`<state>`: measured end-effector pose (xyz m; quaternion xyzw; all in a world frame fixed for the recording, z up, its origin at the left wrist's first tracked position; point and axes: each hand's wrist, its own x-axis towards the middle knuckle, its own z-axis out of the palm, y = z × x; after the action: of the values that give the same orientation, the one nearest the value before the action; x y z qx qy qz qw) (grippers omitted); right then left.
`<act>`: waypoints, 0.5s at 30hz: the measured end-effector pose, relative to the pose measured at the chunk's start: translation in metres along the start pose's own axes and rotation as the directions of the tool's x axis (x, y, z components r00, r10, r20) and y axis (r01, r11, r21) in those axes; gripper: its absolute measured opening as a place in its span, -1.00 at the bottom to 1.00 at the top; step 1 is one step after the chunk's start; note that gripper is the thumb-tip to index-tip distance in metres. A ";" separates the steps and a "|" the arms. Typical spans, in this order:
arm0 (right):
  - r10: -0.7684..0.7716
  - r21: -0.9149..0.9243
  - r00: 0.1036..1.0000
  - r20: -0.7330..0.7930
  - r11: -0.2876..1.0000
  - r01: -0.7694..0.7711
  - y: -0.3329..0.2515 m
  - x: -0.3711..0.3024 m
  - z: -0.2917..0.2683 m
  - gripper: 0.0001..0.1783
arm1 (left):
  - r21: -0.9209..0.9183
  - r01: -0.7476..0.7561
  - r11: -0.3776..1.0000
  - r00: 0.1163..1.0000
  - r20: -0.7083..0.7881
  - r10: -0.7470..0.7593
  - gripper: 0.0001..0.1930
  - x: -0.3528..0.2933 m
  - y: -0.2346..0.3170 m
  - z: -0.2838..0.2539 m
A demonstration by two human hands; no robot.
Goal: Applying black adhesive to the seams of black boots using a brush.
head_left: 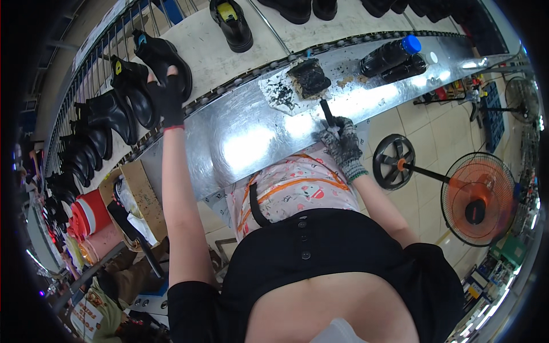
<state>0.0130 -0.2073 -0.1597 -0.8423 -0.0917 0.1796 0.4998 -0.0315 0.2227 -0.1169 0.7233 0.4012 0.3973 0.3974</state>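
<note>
My left hand [166, 102], in a black fingerless glove, reaches over the conveyor's edge to a shiny black boot [169, 56]. Its bare fingertips press against the boot's side, and the hand seems to grip it. Down at the metal ledge, my right hand [343, 144] wears a grey knit glove darkened with stains. Its fingers wrap round a slim tool [326, 112] with a black end, whose exact kind I cannot make out. Just beyond that end lies a black, soaked-looking pad [309, 78] on white paper smeared with black [280, 94].
More black boots [107, 114] line the conveyor [200, 34] at left; another stands farther along [231, 26]. Two dark bottles, one blue-capped [389, 56], occupy the ledge [217, 128]. A cardboard box [146, 194] sits at left, an orange fan [477, 199] at right.
</note>
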 end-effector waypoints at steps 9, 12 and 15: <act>0.126 -0.211 0.975 0.184 0.974 -0.086 -0.013 0.020 0.009 -0.54 | 0.275 0.069 0.959 0.995 0.051 -0.086 -0.17 0.112 -0.078 -0.005; 0.158 -0.312 0.970 0.184 0.945 -0.095 -0.019 0.021 0.005 -0.53 | 0.253 0.125 0.959 0.976 0.141 -0.164 -0.15 0.133 -0.081 0.018; 0.140 -0.341 0.973 0.181 0.937 -0.072 -0.016 0.022 0.005 -0.53 | 0.420 -0.047 0.907 0.999 0.036 0.035 -0.13 0.128 -0.096 0.031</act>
<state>0.0321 -0.1883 -0.1526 -0.8955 -0.1253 0.2731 0.3282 0.0171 0.3640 -0.1815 0.8057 0.4564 0.2999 0.2295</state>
